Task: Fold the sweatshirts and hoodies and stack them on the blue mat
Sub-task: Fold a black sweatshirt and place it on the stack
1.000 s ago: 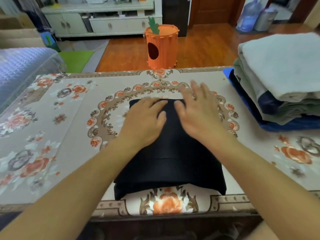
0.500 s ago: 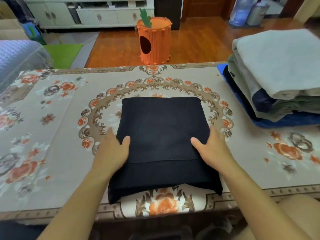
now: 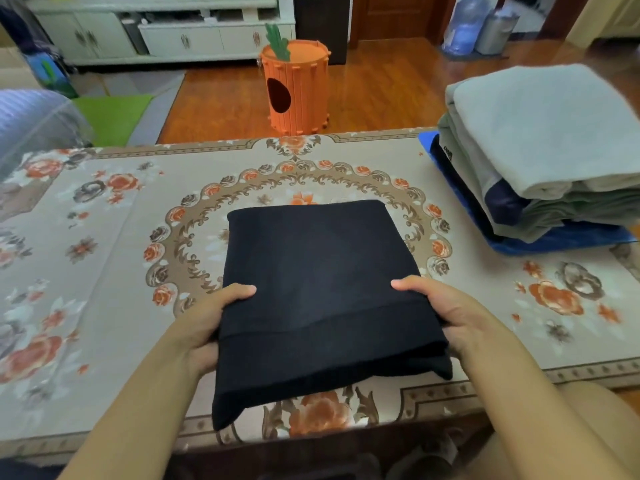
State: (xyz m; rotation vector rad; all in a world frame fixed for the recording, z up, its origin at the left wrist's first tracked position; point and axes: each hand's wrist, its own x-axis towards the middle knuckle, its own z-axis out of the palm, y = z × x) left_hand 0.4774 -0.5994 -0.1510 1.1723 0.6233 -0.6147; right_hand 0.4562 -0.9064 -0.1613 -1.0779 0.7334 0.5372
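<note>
Folded black sweatshirt [image 3: 315, 289] lies at centre frame on the floral table cover [image 3: 104, 271], near edge overhanging the lower border pattern. Left hand [image 3: 204, 320] grips its left side: thumb on top of the fabric, fingers curled underneath and hidden. Right hand [image 3: 446, 310] grips the right side the same way, thumb on top, fingers under the cloth. The near corners of the garment sag below both hands.

Right of frame: stack of folded garments [image 3: 540, 150], grey on top, green-grey and dark layers beneath, resting on the blue mat [image 3: 568, 239]. Stack well apart from the black sweatshirt.

Upper centre, beyond the table: 1 orange carrot-shaped bin [image 3: 294, 91] on a wooden floor. Upper left: white cabinet [image 3: 156, 36] and green floor mat [image 3: 110, 116].
</note>
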